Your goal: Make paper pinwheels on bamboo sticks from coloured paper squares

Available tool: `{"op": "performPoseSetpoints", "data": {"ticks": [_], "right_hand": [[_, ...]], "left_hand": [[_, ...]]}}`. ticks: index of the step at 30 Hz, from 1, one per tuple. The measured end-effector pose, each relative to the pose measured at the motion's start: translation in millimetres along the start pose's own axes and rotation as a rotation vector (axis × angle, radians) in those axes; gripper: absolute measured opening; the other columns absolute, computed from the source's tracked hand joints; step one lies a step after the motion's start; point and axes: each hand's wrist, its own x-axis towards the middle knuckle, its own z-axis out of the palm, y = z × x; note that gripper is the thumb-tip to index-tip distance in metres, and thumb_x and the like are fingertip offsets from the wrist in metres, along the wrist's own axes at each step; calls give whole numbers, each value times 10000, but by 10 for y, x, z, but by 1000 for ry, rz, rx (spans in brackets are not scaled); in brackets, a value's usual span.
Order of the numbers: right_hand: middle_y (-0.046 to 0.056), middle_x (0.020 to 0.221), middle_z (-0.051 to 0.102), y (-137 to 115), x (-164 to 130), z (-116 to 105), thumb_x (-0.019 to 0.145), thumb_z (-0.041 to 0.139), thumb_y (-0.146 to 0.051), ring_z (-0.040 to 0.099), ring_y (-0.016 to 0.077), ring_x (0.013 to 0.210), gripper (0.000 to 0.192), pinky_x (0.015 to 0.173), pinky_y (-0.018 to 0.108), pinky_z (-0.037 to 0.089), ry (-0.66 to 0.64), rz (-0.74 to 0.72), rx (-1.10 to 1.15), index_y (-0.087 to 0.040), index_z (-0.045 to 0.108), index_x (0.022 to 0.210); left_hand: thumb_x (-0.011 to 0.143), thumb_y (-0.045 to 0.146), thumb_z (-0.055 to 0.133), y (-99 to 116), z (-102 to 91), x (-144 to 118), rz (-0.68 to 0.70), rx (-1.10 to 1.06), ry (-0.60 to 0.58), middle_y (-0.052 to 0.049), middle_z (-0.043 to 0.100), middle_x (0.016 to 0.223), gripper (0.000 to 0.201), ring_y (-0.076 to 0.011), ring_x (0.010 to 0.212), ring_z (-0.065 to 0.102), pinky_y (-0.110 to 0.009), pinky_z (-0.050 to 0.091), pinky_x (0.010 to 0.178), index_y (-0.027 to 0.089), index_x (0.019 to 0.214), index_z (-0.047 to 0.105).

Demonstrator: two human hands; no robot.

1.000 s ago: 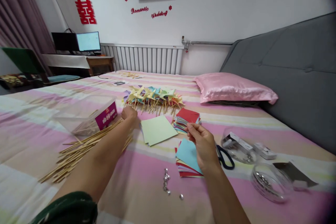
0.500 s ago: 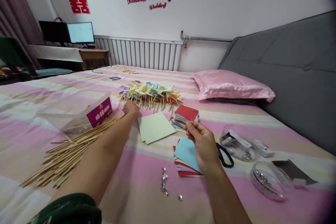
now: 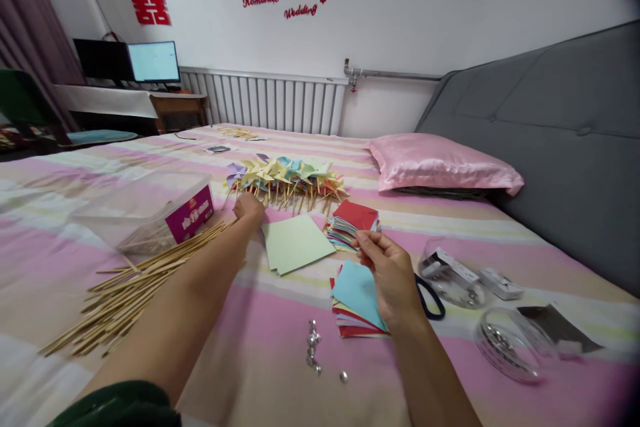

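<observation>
A clear plastic box with a magenta label (image 3: pixel 150 210) lies on the striped pink bed (image 3: pixel 260 353), thin sticks showing inside it; the label's writing is too small to read. A spread of loose bamboo skewers (image 3: pixel 135 280) lies just beside it. Near the right, a round clear plastic tub (image 3: pixel 515 347) holds small silvery pieces, and a second clear tub (image 3: pixel 447 273) holds a white object. On the wall, red script reads "Romantic Wedding" (image 3: pixel 280 5).

The left hand (image 3: pixel 249 205) is stretched far out, fingers closed at the stick ends of the row of coloured paper pinwheels (image 3: pixel 285 180); what it grips is hidden. The right hand (image 3: pixel 390 273) hovers over the stack of coloured paper squares (image 3: pixel 355 297), thumb and forefinger pinched narrow on something too small to tell.
</observation>
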Motion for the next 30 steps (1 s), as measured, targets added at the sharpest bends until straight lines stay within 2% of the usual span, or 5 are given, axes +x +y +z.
{"op": "performPoseSetpoints", "data": {"ticks": [8,14,19,24,30], "right_hand": [[0,698,658,-95,31,-95,577,778,-375,492,72,570,311,558,198,386,48,-1,35,-163,674,779],[26,682,657,-167,49,-239,624,723,-404,542,124,593,311,575,246,413,12,-120,-217,-149,666,792],[52,714,687,-273,28,-418,644,675,-283,624,192,672,183,647,311,458,-175,-149,-824,-166,689,784],[52,957,691,-276,-26,-448,596,719,-275,630,216,842,407,746,324,456,-392,-50,-1221,-202,664,993],[117,1258,538,-159,-127,-253,561,742,-385,493,275,1153,728,944,359,369,-532,-17,-1480,-169,520,1220]], "left_hand": [[633,181,689,122,-616,-229,31,-42,-14,-149,670,614,114,-319,859,642,-351,464,681,92,702,668],[727,423,594,109,-972,-1108,186,-302,-107,-55,684,669,374,-157,538,625,-245,438,514,148,960,693],[654,432,659,25,-819,-1815,146,-878,-200,-78,682,864,396,-81,434,542,-223,382,437,124,902,688],[673,394,647,-201,-507,-1910,135,-786,-143,-52,682,824,326,-88,448,534,-233,399,456,144,875,697],[697,376,643,-265,-519,-1972,170,-831,-232,-54,694,872,294,-74,452,507,-236,411,475,153,879,701]]}}
